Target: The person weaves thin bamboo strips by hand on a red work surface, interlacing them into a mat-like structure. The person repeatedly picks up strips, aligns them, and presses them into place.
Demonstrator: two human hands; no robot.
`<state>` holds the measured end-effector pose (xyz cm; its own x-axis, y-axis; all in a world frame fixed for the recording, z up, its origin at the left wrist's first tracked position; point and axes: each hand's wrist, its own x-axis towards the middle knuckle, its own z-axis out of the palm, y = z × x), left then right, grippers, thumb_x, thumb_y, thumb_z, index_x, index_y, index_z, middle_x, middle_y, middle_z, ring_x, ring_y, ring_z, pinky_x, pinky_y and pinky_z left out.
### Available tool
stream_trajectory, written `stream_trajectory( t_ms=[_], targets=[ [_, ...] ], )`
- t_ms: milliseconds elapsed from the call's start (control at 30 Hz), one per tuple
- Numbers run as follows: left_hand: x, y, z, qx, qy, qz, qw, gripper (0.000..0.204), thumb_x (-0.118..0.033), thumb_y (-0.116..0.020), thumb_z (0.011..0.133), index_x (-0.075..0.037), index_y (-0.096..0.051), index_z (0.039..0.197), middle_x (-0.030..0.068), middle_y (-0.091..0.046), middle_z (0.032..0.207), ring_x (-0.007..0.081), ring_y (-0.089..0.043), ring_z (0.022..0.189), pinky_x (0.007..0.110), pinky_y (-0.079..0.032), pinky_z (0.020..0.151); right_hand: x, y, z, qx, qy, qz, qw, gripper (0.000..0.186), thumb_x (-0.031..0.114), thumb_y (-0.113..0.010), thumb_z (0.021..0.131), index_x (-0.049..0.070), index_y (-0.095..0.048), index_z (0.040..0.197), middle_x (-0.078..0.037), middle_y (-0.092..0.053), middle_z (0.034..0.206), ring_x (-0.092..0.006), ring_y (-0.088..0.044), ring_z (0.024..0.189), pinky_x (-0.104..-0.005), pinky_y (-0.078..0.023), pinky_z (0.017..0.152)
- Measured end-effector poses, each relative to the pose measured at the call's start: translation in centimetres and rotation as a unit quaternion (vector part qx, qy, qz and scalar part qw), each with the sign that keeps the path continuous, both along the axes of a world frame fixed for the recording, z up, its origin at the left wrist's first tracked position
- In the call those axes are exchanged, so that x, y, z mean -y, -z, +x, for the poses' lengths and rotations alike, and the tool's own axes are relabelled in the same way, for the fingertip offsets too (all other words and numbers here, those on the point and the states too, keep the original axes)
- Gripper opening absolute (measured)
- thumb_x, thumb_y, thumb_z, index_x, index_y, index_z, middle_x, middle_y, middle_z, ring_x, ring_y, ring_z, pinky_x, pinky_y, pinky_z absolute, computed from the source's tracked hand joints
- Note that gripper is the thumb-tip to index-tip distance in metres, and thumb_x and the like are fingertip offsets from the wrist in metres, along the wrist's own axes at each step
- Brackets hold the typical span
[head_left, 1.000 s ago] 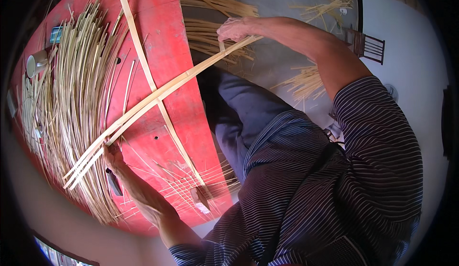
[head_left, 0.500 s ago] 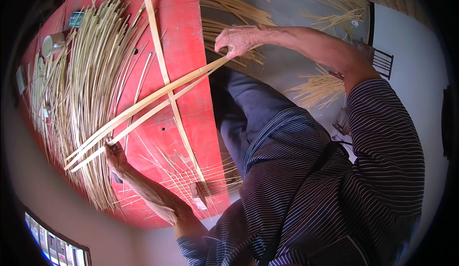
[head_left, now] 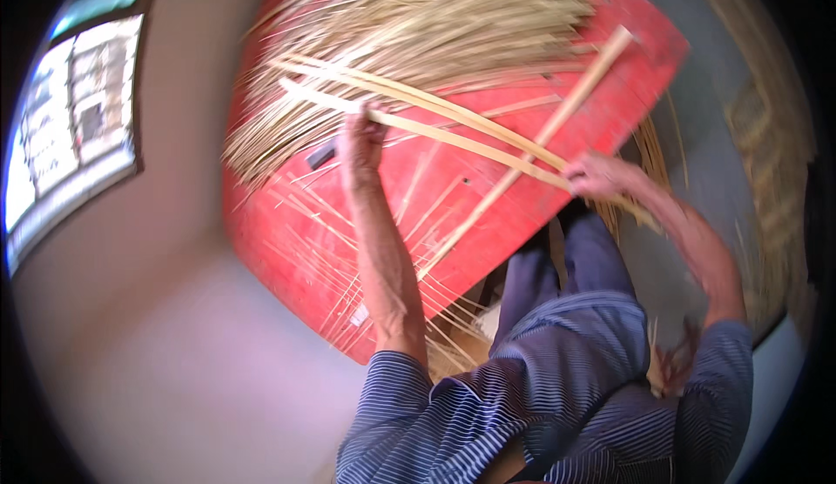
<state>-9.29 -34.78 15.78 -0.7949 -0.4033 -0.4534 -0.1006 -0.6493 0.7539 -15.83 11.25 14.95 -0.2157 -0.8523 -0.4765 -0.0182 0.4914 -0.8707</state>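
Observation:
My left hand (head_left: pixel 360 140) grips a bundle of long flat pale bamboo strips (head_left: pixel 453 123) near one end, over a red board (head_left: pixel 488 214). My right hand (head_left: pixel 595 175) holds the same strips near the board's right edge, so they run slanted between both hands. A wider single slat (head_left: pixel 531 153) lies crosswise under them on the board. A big heap of thin straw-coloured splints (head_left: pixel 409 40) covers the far part of the board. The picture is motion-blurred.
Loose thin splints (head_left: pixel 366 284) lie scattered on the board's near part and hang off its edge. More bamboo material (head_left: pixel 766 153) is piled on the grey floor at right. A window (head_left: pixel 70 127) shows at far left. My knees in blue trousers (head_left: pixel 566 266) sit below the board.
The view has swung round sharply, so the board now appears turned and higher. Both hands still hold the strips; my right hand now sits at the board's edge, closer to my knees.

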Motion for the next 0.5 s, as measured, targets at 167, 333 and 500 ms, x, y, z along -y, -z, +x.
stream_trajectory(
  t_ms=[167, 333, 500],
  targets=[
    [-1.3, -1.6, 1.4, 0.011, -0.047, -0.007, 0.999, 0.021, -0.013, -0.065, 0.095, -0.003, -0.057, 0.112, 0.0149, -0.069, 0.097, 0.0285, -0.071, 0.091, 0.042, -0.062, 0.081, -0.6, -2.2, 1.8, 0.151, -0.008, 0.035, 0.988, 0.016, 0.008, -0.061, 0.088, -0.002, -0.07, 0.096, -0.008, -0.071, 0.082, -0.0138, -0.069, 0.076, -0.0295, -0.055, 0.073],
    [-1.1, -1.1, 2.6, -0.053, -0.1, 0.018, 0.993, 0.031, -0.007, -0.066, 0.093, -0.005, -0.056, 0.122, 0.0176, -0.07, 0.103, 0.0309, -0.071, 0.093, 0.041, -0.061, 0.08, -6.5, -1.3, 3.7, 0.214, 0.016, 0.147, 0.966, 0.018, 0.011, -0.059, 0.092, -0.003, -0.07, 0.095, -0.007, -0.072, 0.082, -0.0122, -0.069, 0.073, -0.028, -0.055, 0.07],
    [-0.6, -0.1, 3.3, -0.043, -0.129, -0.062, 0.989, 0.036, -0.004, -0.065, 0.092, -0.005, -0.051, 0.126, 0.017, -0.07, 0.102, 0.0285, -0.072, 0.09, 0.037, -0.062, 0.076, -14.5, -1.8, 5.2, 0.219, 0.028, 0.231, 0.948, 0.016, 0.014, -0.064, 0.091, 0.001, -0.073, 0.092, -0.003, -0.072, 0.078, -0.0106, -0.067, 0.073, -0.0279, -0.053, 0.069]
  ],
)
